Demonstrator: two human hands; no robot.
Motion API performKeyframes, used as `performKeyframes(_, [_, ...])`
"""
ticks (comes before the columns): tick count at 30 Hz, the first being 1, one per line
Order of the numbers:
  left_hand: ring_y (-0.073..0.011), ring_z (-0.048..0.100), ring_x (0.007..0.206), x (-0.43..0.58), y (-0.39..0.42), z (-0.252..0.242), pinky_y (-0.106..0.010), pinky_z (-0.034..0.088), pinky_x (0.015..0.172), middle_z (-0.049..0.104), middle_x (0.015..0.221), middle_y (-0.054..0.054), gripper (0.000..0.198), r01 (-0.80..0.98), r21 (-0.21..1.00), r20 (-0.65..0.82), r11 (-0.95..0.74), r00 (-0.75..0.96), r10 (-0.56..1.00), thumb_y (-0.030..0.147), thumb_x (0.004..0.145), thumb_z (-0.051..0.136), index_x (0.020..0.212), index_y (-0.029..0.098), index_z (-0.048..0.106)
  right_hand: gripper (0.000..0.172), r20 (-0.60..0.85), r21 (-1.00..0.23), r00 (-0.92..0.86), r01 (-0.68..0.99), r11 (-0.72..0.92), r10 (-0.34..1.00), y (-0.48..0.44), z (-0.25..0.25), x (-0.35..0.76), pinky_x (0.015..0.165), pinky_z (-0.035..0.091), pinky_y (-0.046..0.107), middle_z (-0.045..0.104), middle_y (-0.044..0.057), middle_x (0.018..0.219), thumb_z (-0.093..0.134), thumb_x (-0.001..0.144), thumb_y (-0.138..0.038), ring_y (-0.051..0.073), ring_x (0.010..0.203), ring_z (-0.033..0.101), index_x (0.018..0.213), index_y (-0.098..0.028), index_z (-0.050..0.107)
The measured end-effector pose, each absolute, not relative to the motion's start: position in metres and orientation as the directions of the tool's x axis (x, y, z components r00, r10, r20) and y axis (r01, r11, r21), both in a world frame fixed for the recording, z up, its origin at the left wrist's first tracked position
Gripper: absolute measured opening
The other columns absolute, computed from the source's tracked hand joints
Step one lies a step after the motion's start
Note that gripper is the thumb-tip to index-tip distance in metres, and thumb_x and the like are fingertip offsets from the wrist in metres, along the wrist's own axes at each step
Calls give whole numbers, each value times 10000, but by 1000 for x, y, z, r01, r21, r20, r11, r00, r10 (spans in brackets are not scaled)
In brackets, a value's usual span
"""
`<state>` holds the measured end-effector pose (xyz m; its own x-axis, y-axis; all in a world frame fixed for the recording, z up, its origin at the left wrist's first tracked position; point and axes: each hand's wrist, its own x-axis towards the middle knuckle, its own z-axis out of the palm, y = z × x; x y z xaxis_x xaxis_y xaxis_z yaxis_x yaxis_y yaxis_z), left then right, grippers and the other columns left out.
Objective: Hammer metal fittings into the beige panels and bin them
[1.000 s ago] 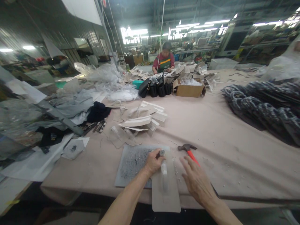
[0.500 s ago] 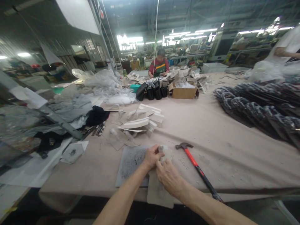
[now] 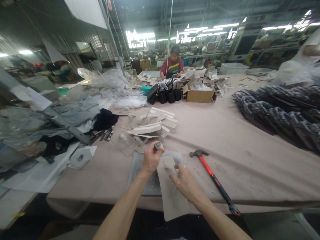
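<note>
My left hand (image 3: 151, 158) is closed around a small metal punch tool (image 3: 159, 145), held upright just above the table. My right hand (image 3: 183, 182) presses on a pale flat cut piece (image 3: 172, 196) that lies partly over a grey punching mat (image 3: 141, 173) and hangs past the table's front edge; its fingers are bent on the piece. A red-handled hammer (image 3: 212, 176) lies on the cloth to the right of both hands, its head toward the far side.
The long table (image 3: 225, 133) is covered in pinkish cloth. A pile of pale cut pieces (image 3: 150, 128) lies beyond the mat. Grey fabric and plastic clutter (image 3: 75, 110) fills the left, dark braided straps (image 3: 280, 113) the right. A person (image 3: 173, 65) works at the far end by black bags (image 3: 166, 94) and a cardboard box (image 3: 200, 95).
My left hand has lifted the punch tool up and away from the mat. My right hand, which came in from beside the hammer, now holds the pale piece down.
</note>
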<state>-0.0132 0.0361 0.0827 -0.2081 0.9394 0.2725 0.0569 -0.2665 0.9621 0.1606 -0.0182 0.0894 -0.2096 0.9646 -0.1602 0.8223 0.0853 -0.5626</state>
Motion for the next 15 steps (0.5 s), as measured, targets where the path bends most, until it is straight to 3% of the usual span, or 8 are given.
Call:
performKeyframes(3, [-184,687,852,-5,31,59,-275,533,779,730,936,-61,267,2,982,187,-190,-167,968,272,783,704,1018,163,640,367,-179,-621,-115,783,-22,977,-30,77,154,746,466,340,716,97,915,489,933,-371,255,846,680,1229,-168,565])
performKeyframes(9, [-195,694,905,6,32,26,-287,528,815,742,996,-83,305,-80,993,76,-85,-108,991,279,766,708,1038,164,631,404,-56,-610,-62,793,15,997,-48,65,150,842,496,379,722,141,1058,516,944,-362,284,956,688,1280,-148,584])
performKeyframes(12, [-181,684,885,9,35,19,-265,517,794,742,989,-76,278,-70,996,48,-53,-70,996,296,769,706,1005,165,638,431,-88,-596,-65,803,0,994,-49,62,149,865,497,391,711,148,1115,548,926,-361,299,1004,678,1293,-138,583])
performKeyframes(15, [-168,674,828,11,38,11,-245,511,742,741,951,-63,271,-44,999,26,-28,-36,999,321,770,700,983,160,651,485,-127,-658,-74,752,-28,989,-49,59,146,857,497,392,703,140,1141,557,911,-392,304,1025,669,1329,-146,564])
